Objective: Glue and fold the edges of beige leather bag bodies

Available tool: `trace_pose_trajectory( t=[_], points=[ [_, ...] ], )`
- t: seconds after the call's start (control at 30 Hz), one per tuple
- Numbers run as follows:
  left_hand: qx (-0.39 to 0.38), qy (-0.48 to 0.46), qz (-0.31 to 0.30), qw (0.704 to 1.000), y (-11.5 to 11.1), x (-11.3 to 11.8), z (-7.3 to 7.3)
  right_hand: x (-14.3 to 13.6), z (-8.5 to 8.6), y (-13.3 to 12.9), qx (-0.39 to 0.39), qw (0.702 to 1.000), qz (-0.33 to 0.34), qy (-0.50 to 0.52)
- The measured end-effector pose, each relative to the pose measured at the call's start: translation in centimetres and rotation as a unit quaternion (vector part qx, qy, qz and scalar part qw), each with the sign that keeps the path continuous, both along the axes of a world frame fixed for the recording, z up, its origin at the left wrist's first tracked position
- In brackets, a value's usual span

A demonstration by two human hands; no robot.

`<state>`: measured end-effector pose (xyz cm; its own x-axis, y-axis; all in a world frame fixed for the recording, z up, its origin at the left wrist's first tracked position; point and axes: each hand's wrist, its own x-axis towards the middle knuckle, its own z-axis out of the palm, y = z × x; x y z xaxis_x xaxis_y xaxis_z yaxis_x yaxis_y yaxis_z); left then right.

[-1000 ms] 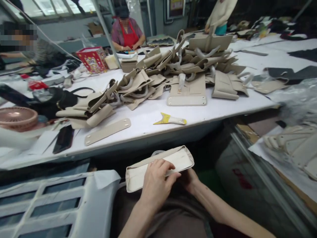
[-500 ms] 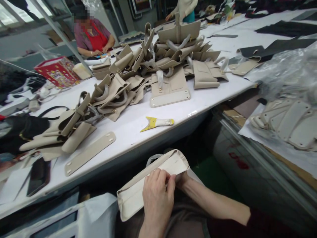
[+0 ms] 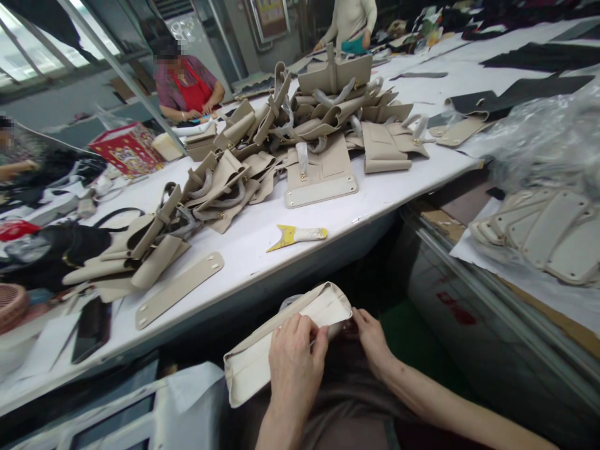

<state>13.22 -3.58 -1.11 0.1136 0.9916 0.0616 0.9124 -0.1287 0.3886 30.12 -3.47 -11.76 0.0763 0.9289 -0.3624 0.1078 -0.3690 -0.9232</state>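
Observation:
A beige handbag (image 3: pixel 248 370), its white oblong base turned up toward me, lies tilted over my lap below the table edge. My left hand (image 3: pixel 297 350) is closed around its near long edge, fingers curled over the white base. At the bag's right-hand end, my right hand (image 3: pixel 372 337) pinches the corner with its fingertips; the thumb is partly hidden. Part of a wrapped handle shows behind the bag. On the table beyond lies a yellow-and-white scraper (image 3: pixel 297 236) with a notched end. A beige base strip (image 3: pixel 180 290) with metal studs rests to its left.
Beige bags (image 3: pixel 323 119) with wrapped handles are heaped across the white table (image 3: pixel 375 200). Studded base panels (image 3: pixel 553 231) and clear plastic sit at right. A dark phone (image 3: pixel 92 328) lies at left, near a red box (image 3: pixel 124 150). Co-workers sit or stand beyond the table.
My right hand has come out from under the bag and moved right to its end corner. My left hand keeps its grip. The view has shifted slightly, showing more at left.

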Motion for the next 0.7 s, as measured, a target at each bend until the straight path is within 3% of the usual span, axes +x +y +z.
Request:
trace_pose_trajectory(
  t=[0.1, 0.17, 0.23, 0.3, 0.37, 0.53, 0.7],
  points=[
    [0.005, -0.001, 0.006, 1.0, -0.1, 0.1, 0.2, 1.3, 2.5, -2.6, 0.139, 0.988, 0.02, -0.059],
    [0.006, -0.004, 0.008, 1.0, -0.1, 0.1, 0.3, 1.8, 4.3, -4.0, 0.31, 0.936, 0.089, -0.138],
    [0.008, -0.009, 0.006, 1.0, -0.2, 0.2, 0.3, 1.6, 5.4, -4.6, 0.427, 0.86, 0.158, -0.229],
    [0.01, -0.014, 0.007, 1.0, -0.3, 0.2, 0.2, 0.6, 5.7, -4.4, 0.455, 0.815, 0.192, -0.303],
    [0.01, -0.02, 0.011, 1.0, -0.4, 0.1, 0.1, -0.5, 5.3, -3.9, 0.455, 0.792, 0.196, -0.357],
    [0.002, -0.072, 0.018, 0.997, -1.4, -0.5, 0.2, -2.0, 4.1, -4.2, 0.449, 0.774, 0.184, -0.407],
    [0.035, -0.05, 0.026, 0.998, -3.1, -2.3, 0.4, -3.3, 4.5, -5.1, 0.466, 0.765, 0.202, -0.396]
  ],
)
